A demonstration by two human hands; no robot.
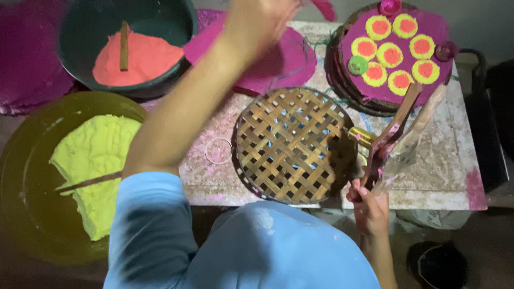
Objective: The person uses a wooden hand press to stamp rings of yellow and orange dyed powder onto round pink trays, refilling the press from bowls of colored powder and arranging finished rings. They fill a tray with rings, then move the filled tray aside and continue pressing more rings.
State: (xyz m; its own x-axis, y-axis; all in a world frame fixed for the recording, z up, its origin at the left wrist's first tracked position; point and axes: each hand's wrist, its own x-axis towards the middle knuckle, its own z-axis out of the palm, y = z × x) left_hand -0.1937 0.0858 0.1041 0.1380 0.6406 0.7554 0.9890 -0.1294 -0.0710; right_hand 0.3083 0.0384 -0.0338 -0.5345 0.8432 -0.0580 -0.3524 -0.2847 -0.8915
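Right hand grips light, stiff wooden stick low, at 3 o'clock of round woven bamboo tray; left hand blurred, grip unclear.

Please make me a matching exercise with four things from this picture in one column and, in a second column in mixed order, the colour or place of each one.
Things:
1. powder in the dark bowl
2. powder in the olive basin
3. woven bamboo tray
4. wooden stick tool

Descriptions:
A. held in the right hand
B. orange-red
C. middle of the table, empty
D. yellow-green

Pairs: 1-B, 2-D, 3-C, 4-A
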